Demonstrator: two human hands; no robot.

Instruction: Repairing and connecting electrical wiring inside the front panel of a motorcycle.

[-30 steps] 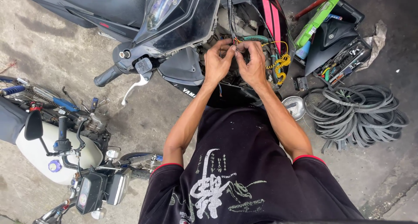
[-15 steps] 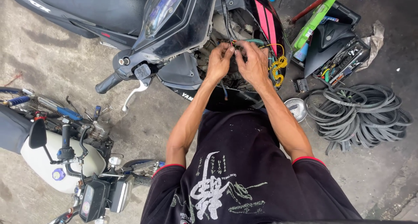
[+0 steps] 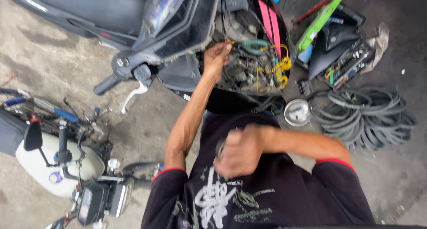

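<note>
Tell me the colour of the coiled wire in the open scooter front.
Yellow coiled wire, clearest in the head view.

glossy black plastic scooter fairing; rough grey concrete floor; matt rubber hose coil

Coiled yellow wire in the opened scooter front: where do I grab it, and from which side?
Probably take the coiled yellow wire at its bunched coil, the thickest part that stands clear of the tangle. Come in from the right side, over the scooter body panel: the left hand already fills the left of the opening, while the right hand is drawn back, blurred, by the chest.
</note>
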